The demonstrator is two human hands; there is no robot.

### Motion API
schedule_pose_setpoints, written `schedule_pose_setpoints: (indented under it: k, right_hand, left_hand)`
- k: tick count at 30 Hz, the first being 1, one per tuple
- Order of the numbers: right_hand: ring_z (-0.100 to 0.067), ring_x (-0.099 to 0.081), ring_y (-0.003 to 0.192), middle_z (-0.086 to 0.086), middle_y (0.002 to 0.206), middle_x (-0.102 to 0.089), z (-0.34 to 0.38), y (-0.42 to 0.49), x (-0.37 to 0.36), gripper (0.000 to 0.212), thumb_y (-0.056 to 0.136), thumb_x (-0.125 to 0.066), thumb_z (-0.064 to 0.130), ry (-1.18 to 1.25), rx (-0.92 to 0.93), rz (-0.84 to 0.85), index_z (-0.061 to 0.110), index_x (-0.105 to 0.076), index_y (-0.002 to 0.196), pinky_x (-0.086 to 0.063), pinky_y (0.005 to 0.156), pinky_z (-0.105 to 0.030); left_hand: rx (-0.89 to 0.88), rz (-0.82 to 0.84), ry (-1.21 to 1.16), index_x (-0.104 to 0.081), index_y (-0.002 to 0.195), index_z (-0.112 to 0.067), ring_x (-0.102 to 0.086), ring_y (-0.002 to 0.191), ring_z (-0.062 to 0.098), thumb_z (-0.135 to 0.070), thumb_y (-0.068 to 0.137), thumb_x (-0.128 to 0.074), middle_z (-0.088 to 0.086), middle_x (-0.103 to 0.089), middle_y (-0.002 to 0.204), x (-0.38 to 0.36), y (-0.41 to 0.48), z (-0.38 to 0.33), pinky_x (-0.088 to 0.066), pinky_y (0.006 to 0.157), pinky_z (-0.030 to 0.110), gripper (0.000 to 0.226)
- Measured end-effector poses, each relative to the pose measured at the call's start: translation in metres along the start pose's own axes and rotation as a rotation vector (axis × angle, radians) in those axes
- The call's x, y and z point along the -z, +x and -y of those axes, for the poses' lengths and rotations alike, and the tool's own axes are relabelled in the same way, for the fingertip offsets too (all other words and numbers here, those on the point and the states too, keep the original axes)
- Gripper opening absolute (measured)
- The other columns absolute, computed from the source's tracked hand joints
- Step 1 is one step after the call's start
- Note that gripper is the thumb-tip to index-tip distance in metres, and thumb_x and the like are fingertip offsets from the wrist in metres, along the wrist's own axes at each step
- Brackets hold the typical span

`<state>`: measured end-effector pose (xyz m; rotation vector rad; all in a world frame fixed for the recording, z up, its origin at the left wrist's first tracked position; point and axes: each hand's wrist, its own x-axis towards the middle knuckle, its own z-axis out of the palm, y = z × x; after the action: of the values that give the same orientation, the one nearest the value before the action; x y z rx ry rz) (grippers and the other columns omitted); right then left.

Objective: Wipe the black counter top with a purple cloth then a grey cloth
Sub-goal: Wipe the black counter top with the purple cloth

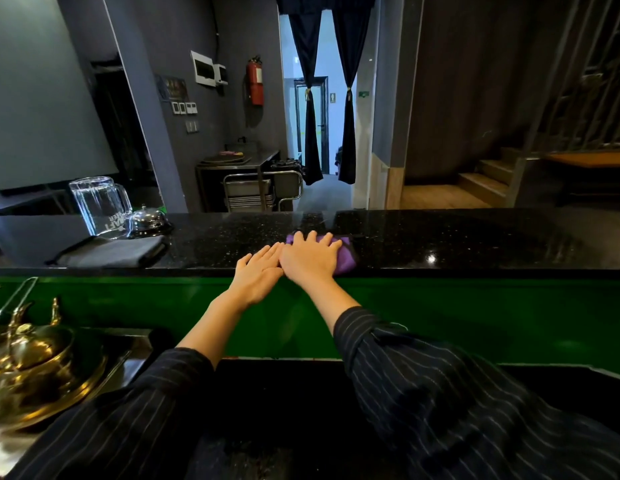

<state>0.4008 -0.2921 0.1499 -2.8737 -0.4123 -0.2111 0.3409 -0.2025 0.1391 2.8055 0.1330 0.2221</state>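
Observation:
The black speckled counter top (440, 237) runs across the middle of the head view. A purple cloth (346, 256) lies on it near the front edge. My right hand (310, 256) lies flat on top of the cloth with fingers spread, pressing it to the counter. My left hand (258, 271) rests flat on the counter's front edge right beside the right hand, fingers together, holding nothing. A folded grey cloth (111, 252) lies on the counter at the left, apart from both hands.
An upturned glass beer mug (99, 206) and a chrome service bell (149, 220) stand behind the grey cloth. Brass pots (35, 362) sit on the lower work surface at bottom left. A green panel (474, 317) drops below the counter edge.

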Motion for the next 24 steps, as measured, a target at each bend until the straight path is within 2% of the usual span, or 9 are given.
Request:
schedule_pose_setpoints:
  k: [5, 8, 11, 14, 17, 20, 24]
  right_hand:
    - [-0.042, -0.039, 0.134, -0.014, 0.141, -0.052, -0.024, -0.024, -0.009, 0.054, 0.098, -0.025, 0.044, -0.001, 0.200, -0.166, 0.014, -0.049, 0.137, -0.025, 0.108, -0.058]
    - [-0.038, -0.049, 0.125, -0.009, 0.132, -0.059, -0.050, -0.033, -0.009, 0.054, 0.096, -0.030, 0.047, -0.026, 0.267, -0.233, 0.015, -0.054, 0.132, -0.033, 0.103, -0.054]
    - [-0.032, -0.054, 0.121, -0.004, 0.129, -0.062, -0.083, -0.035, -0.004, 0.052, 0.095, -0.031, 0.047, -0.014, 0.259, -0.292, 0.018, -0.057, 0.131, -0.037, 0.101, -0.050]
    - [-0.030, -0.047, 0.130, -0.002, 0.141, -0.054, -0.115, -0.030, 0.008, 0.053, 0.096, -0.031, 0.048, -0.010, 0.213, -0.258, 0.022, -0.050, 0.138, -0.032, 0.107, -0.051]
    - [-0.031, -0.029, 0.144, -0.001, 0.156, -0.035, -0.139, -0.017, 0.023, 0.058, 0.097, -0.026, 0.050, 0.005, 0.114, -0.088, 0.025, -0.034, 0.149, -0.018, 0.115, -0.056]
    - [-0.030, -0.014, 0.149, 0.001, 0.162, -0.020, -0.164, -0.010, 0.036, 0.061, 0.098, -0.024, 0.054, 0.003, 0.034, 0.056, 0.030, -0.022, 0.154, -0.008, 0.117, -0.057]
    - [-0.029, -0.015, 0.149, 0.002, 0.162, -0.021, -0.209, -0.015, 0.047, 0.059, 0.098, -0.023, 0.054, -0.003, -0.047, 0.026, 0.032, -0.022, 0.153, -0.009, 0.117, -0.056]
  left_hand:
    - [0.032, -0.009, 0.028, -0.012, 0.151, -0.023, -0.006, 0.148, 0.014, -0.029, 0.095, -0.036, -0.005, -0.009, 0.161, -0.001, -0.002, 0.000, -0.003, 0.119, 0.041, 0.062]
    - [0.051, -0.020, 0.073, -0.011, 0.151, -0.021, -0.006, 0.148, 0.013, -0.039, 0.094, -0.037, -0.004, -0.010, 0.161, -0.004, -0.004, -0.002, -0.003, 0.119, 0.042, 0.065]
    - [0.086, -0.040, 0.075, -0.010, 0.151, -0.022, -0.003, 0.149, 0.014, -0.049, 0.090, -0.041, -0.001, -0.008, 0.161, -0.005, -0.008, -0.011, 0.003, 0.119, 0.048, 0.074]
    - [0.007, -0.092, 0.108, -0.007, 0.152, -0.022, 0.003, 0.149, 0.016, -0.050, 0.089, -0.043, 0.001, -0.003, 0.161, -0.008, -0.006, -0.033, 0.009, 0.116, 0.051, 0.077]
    - [-0.147, -0.070, 0.173, -0.007, 0.152, -0.020, 0.004, 0.149, 0.016, -0.051, 0.092, -0.039, 0.001, -0.004, 0.161, -0.019, 0.002, -0.067, 0.009, 0.117, 0.051, 0.074]
    - [-0.223, -0.020, 0.187, -0.009, 0.151, -0.021, 0.003, 0.149, 0.017, -0.052, 0.095, -0.031, 0.002, -0.005, 0.161, -0.031, 0.013, -0.103, 0.008, 0.117, 0.050, 0.068]
    - [-0.257, 0.020, 0.164, -0.012, 0.151, -0.021, -0.001, 0.149, 0.019, -0.049, 0.098, -0.022, 0.003, -0.009, 0.161, -0.036, 0.031, -0.143, 0.004, 0.118, 0.050, 0.061]
